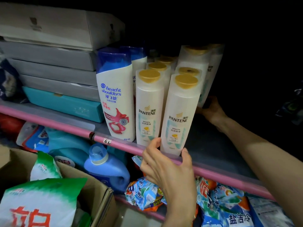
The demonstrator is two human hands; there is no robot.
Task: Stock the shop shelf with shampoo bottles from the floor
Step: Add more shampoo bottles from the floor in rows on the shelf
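Observation:
White Pantene shampoo bottles with gold caps stand in rows on the pink-edged shelf (221, 176). My left hand (168, 171) grips the base of the front right Pantene bottle (178, 115), fingers on its left side and thumb on its right, at the shelf's front edge. My right hand (211, 110) reaches deep into the dark shelf and holds the bottom of a taller Pantene bottle (213, 66) at the back. Another Pantene bottle (149, 108) stands just left of the front one. A Head & Shoulders bottle (114, 95) stands further left.
Flat grey and teal boxes (54, 76) are stacked on the shelf's left. The shelf right of the bottles is dark. Below lie a blue detergent jug (106, 169), detergent packets (221, 199) and a cardboard box (96, 194) holding green-and-white bags.

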